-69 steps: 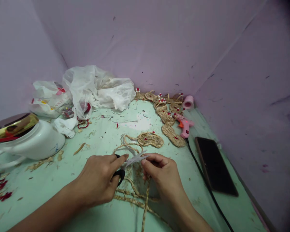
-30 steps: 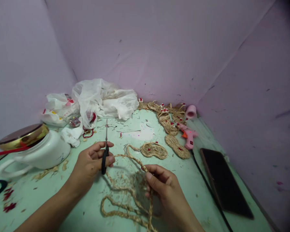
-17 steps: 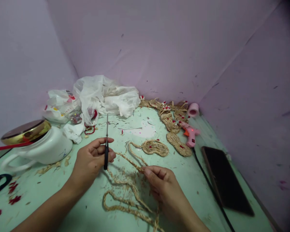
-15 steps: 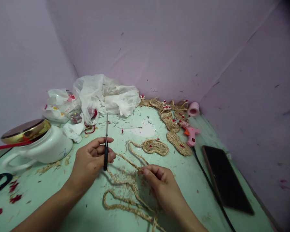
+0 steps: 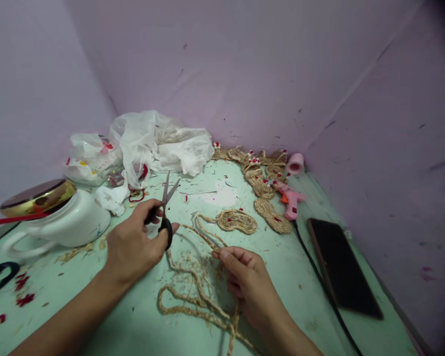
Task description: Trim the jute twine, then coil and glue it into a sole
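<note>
My left hand (image 5: 139, 242) is closed on a pair of black-handled scissors (image 5: 165, 210), thumb and fingers in the loops. The blades stand slightly apart and point away from me, clear of the rope. My right hand (image 5: 246, 274) pinches a tan braided straw rope (image 5: 200, 237) between thumb and fingertips. One stretch of it runs to behind my left thumb. Another leads to a coiled straw sole shape (image 5: 237, 221) lying flat beyond my right hand. Loose loops of the rope (image 5: 187, 306) lie on the table between my arms.
At the right are a pink glue gun (image 5: 291, 200) with a black cord and a dark phone (image 5: 344, 267). Several woven straw pieces (image 5: 259, 183) line the back beside a pink roll (image 5: 295, 164). White plastic bags (image 5: 163, 143) and a white teapot-like vessel (image 5: 74, 222) stand at the left.
The scissors have opened; their blades were together before. My left hand has turned and shifted slightly left, while my right hand keeps its pinch on the rope. The whole view has shifted a little.
</note>
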`<state>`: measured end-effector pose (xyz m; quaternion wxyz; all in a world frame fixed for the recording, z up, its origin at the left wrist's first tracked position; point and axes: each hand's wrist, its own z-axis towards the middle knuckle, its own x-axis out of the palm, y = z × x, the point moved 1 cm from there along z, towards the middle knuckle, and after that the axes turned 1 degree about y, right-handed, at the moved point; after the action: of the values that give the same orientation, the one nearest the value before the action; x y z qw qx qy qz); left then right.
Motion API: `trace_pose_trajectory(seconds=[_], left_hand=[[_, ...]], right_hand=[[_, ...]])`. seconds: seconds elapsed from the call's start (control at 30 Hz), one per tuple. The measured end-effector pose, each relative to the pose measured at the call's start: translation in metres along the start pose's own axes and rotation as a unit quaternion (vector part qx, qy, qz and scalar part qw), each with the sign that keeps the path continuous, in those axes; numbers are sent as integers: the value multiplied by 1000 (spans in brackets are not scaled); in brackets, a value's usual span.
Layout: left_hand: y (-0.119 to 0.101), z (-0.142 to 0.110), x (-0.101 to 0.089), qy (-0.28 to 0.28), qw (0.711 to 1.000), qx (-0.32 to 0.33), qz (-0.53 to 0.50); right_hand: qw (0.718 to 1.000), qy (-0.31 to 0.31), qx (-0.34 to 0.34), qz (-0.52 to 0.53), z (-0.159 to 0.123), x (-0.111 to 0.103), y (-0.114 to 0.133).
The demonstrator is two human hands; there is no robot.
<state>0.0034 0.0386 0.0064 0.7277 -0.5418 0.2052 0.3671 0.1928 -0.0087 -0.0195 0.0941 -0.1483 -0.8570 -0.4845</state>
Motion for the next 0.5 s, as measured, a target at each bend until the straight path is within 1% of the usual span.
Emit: trace_pose_trajectory(seconds=[0.03,0.07,0.1,0.13,0.17,0.2,0.23,0.3,0.4,0.5], left_hand=[[-2,-4,-4,-29,997,61,40],[-5,-8,-8,-32,990,123,54],[-7,-13,-9,-8,982,184,48],[-10,-18,-9,36,970,240,30],[-11,-23,-7,86,955,284,19],[-12,-27,-3,135,940,313,20],[-12,-30,1,173,927,330,33],[-10,-34,8,217,913,336,79],[-7,-34,15,225,910,329,117],[-6,-32,14,231,909,321,130]], right_hand=[[1000,-8,-2,3,0,0,0],[1000,-16,-5,2,0,0,1],[1000,-21,-9,-2,0,0,1],[1000,-22,-14,-7,0,0,1],[1000,-20,-21,-12,0,-1,1],[999,-15,-28,-14,-1,-1,0],[999,-8,-33,-14,-1,-1,0],[999,7,-42,-9,-1,-1,1],[999,12,-47,-8,-2,-1,1],[998,10,-60,-17,-1,-2,1]])
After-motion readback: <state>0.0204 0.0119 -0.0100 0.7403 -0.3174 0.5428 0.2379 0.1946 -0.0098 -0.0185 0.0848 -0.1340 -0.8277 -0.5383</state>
